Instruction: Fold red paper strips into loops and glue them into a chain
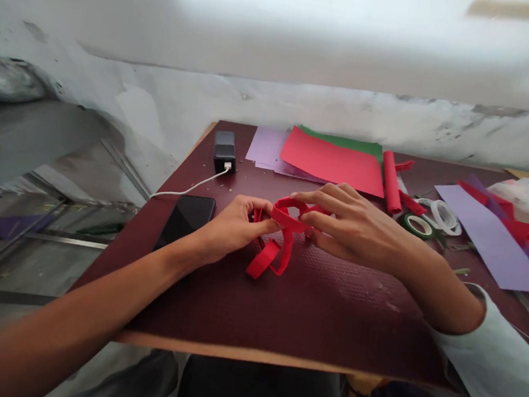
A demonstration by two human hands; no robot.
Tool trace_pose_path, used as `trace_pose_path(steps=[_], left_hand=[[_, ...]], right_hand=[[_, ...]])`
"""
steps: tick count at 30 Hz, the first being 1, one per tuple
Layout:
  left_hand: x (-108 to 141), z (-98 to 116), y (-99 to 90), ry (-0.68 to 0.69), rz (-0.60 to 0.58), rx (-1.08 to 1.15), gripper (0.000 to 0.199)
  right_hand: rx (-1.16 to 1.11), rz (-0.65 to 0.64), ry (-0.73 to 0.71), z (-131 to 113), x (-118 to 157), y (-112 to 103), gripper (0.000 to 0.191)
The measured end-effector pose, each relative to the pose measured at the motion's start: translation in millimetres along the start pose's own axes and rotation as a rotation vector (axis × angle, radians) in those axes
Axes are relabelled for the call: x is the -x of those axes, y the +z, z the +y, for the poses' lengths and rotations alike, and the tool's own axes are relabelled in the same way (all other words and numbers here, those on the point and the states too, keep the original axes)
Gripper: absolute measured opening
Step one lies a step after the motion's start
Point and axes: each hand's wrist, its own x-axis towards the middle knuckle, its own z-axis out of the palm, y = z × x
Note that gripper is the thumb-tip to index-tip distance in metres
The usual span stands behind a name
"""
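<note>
A long red paper strip (282, 251), curled into loops, hangs between my two hands above the dark maroon table (288, 322). My left hand (239, 227) pinches part of it between thumb and fingers, with more red folds showing behind the thumb. On the other side, my right hand (342, 223) has its fingers around an upper loop, thumb below and index finger on top. A free curl of the strip droops toward the tabletop, below the hands. The ends of the strip are hard to trace.
Left of my hands lie a black phone (188, 215) and a power bank (225, 149) with a white cable (189, 188). Red sheets (335, 161) and a red roll (391, 181) lie at the back. Tape rolls (417, 226) and purple paper (494, 237) are on the right.
</note>
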Motion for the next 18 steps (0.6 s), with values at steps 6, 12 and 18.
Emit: trace_pose_path(steps=[6, 12, 18], left_hand=[[2, -1, 4.6, 0.013, 0.012, -0.108, 0.039], [3, 1, 6.5, 0.13, 0.058, -0.288, 0.021], [4, 3, 9.6, 0.112, 0.079, -0.196, 0.029]], right_hand=[[-0.338, 0.117, 0.149, -8, -5, 17, 0.037], [-0.417, 0.233, 0.301, -16, -11, 35, 0.016], [-0.546, 0.321, 0.387, -13, -9, 35, 0.007]])
